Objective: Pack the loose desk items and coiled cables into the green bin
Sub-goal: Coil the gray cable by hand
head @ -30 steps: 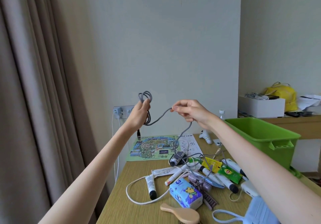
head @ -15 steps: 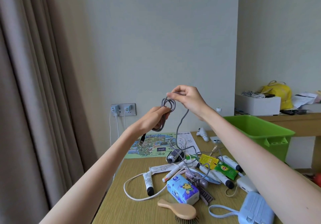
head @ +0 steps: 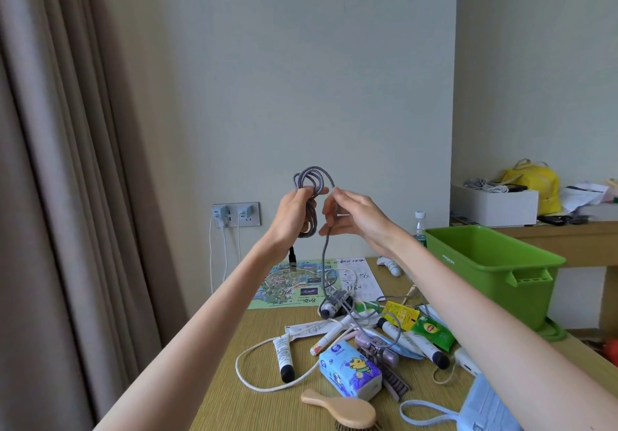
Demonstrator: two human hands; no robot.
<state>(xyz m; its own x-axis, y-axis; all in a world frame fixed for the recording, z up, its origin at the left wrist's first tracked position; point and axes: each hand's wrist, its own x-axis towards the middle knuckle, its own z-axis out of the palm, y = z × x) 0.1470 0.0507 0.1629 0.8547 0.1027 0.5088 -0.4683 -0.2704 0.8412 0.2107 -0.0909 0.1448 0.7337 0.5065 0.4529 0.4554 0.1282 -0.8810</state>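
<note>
While the left grip (head: 294,216) clasps the coiled cable (head: 311,179) and the right grip (head: 354,219) pinches its strand, the tail below may snag the clutter (head: 337,306) and drag it; the bin (head: 485,243) stands to the right.

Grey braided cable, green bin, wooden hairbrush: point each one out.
grey braided cable (head: 311,179), head view, on the coiled loops at its top.
green bin (head: 531,300), head view, on its outer end wall below the handle.
wooden hairbrush (head: 351,410), head view, on the wooden back of its head.
</note>
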